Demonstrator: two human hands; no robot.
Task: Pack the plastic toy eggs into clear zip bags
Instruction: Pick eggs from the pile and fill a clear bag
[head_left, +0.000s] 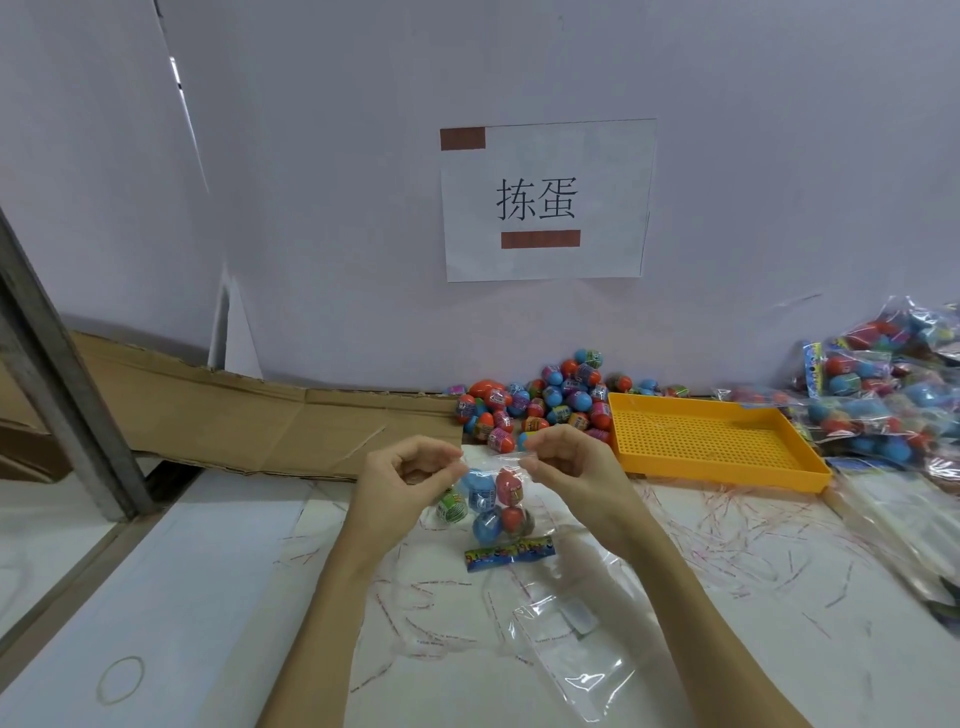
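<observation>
A clear zip bag (493, 506) hangs over the table's middle, holding several red, blue and green toy eggs and a colourful printed strip along its bottom. My left hand (408, 475) pinches the bag's top edge at the left. My right hand (563, 457) pinches the same edge at the right. A loose pile of toy eggs (540, 405) lies against the back wall, just behind my hands.
An orange perforated tray (711, 441) sits right of the pile. Filled bags (883, 395) are heaped at the far right. Empty clear bags (566, 629) lie near the front. Flattened cardboard (249, 415) lies at back left, a rubber band (120, 679) at front left.
</observation>
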